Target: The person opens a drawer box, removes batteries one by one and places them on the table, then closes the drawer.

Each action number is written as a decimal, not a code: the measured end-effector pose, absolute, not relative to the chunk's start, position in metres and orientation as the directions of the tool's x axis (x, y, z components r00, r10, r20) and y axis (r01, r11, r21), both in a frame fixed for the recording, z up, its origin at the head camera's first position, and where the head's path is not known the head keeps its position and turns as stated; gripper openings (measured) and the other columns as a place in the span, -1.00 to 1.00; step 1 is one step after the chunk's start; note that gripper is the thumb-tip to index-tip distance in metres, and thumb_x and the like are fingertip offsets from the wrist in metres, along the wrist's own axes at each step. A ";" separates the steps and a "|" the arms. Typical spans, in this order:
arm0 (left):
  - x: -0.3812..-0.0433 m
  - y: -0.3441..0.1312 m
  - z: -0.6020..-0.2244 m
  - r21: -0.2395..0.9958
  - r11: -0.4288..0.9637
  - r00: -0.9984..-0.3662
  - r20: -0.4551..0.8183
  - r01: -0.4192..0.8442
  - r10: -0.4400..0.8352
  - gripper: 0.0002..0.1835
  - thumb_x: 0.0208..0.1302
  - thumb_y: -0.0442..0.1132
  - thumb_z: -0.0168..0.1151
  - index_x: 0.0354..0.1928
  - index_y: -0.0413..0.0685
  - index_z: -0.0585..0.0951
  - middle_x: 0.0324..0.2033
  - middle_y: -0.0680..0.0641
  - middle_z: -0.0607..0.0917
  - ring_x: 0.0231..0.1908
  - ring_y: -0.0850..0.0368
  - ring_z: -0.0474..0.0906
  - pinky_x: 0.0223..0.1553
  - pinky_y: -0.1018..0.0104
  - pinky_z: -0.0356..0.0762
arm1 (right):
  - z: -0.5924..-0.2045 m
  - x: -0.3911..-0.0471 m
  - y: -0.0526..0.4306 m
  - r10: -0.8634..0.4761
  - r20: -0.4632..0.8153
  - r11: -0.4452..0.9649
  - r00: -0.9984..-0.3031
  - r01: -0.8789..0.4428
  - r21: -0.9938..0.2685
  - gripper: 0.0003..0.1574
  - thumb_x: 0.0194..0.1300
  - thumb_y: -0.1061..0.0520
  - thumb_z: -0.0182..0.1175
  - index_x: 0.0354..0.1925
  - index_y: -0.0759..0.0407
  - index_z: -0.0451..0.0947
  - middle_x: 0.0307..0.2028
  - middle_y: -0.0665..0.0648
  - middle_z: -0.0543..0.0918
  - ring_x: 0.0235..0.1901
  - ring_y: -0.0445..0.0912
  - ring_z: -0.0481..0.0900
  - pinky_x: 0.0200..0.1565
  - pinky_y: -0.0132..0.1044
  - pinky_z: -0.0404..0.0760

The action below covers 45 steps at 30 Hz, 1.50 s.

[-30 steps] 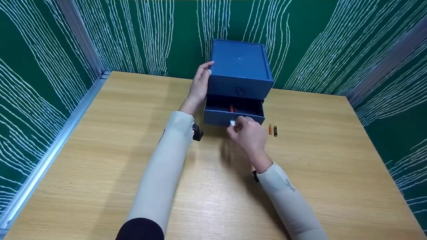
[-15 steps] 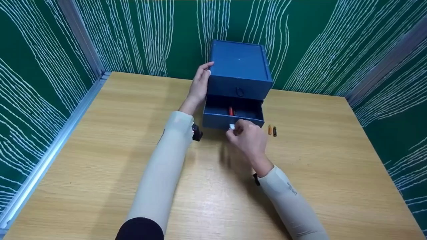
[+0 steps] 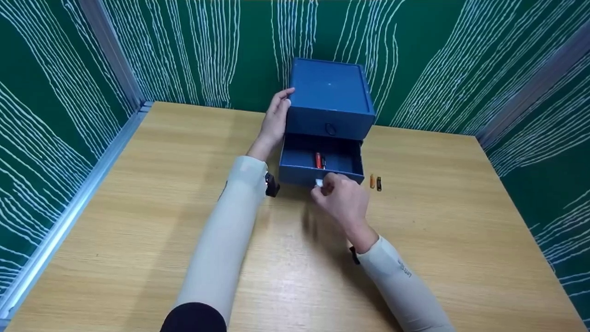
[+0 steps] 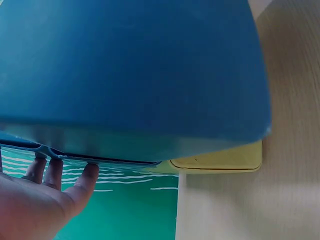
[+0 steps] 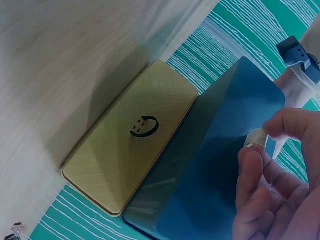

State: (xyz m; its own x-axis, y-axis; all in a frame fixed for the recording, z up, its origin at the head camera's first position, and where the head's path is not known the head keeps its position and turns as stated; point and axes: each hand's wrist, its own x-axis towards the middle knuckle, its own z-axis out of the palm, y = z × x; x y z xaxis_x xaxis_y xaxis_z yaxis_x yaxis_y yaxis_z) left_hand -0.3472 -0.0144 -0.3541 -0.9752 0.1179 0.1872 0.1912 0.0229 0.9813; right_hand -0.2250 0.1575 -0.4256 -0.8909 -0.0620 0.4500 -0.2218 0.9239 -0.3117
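A blue drawer cabinet [image 3: 329, 85] stands against the back wall, with a blue drawer [image 3: 297, 174] pulled part way out below its top one. My right hand [image 3: 343, 200] pinches the drawer's small white pull [image 5: 257, 137] between thumb and fingers. Flat along the cabinet's left side lies my left hand [image 3: 275, 120], its fingers extended. In the left wrist view its fingertips [image 4: 90, 169] touch the cabinet's side. Inside the drawer are a red stick-shaped item [image 3: 318, 160] and a slim dark one [image 3: 323, 162].
On the wooden table [image 3: 184, 193], right of the drawer, an orange battery [image 3: 372, 181] and a dark battery [image 3: 379, 183] lie side by side. Beneath the blue drawer is a closed yellow drawer [image 5: 132, 145] with a dark ring pull [image 5: 145, 127]. A green wall [image 3: 258, 60] rises behind.
The right hand has drawn the blue drawer farther out toward me, showing more of the red and dark items inside. The left hand keeps its place on the cabinet's side.
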 end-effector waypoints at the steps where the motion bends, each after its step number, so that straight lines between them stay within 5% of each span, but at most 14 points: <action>1: -0.347 -0.014 -0.354 0.980 0.024 -0.974 0.193 0.197 0.117 -0.61 0.38 -0.09 -0.35 0.21 0.22 0.22 0.27 0.11 0.15 0.22 0.20 0.11 0.23 0.15 0.05 | -0.426 -0.224 0.157 -0.062 0.446 0.924 -0.893 -0.221 -0.313 -0.76 -0.02 -0.15 0.16 -0.56 -0.04 0.49 -0.67 -0.09 0.48 -0.70 -0.21 0.35 -0.67 -0.38 0.28; 45: -0.346 -0.014 -0.354 0.973 0.020 -0.969 0.227 0.230 0.100 -0.62 0.38 -0.12 -0.33 0.20 0.15 0.25 0.25 0.10 0.19 0.22 0.24 0.11 0.23 0.26 0.04 | -0.425 -0.198 0.154 -0.078 0.401 0.928 -0.913 -0.213 -0.304 -0.78 -0.03 -0.11 0.16 -0.54 -0.02 0.52 -0.78 -0.08 0.43 -0.82 -0.23 0.24 -0.74 -0.37 0.19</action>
State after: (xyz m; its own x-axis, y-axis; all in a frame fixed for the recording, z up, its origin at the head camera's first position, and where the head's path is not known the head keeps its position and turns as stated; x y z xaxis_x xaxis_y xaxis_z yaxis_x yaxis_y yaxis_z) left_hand -0.3462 -0.0142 -0.3536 -0.9688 0.0998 0.2268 0.2299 0.0201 0.9730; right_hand -0.1981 0.1539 -0.4248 -0.9128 -0.0784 0.4008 -0.2133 0.9284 -0.3042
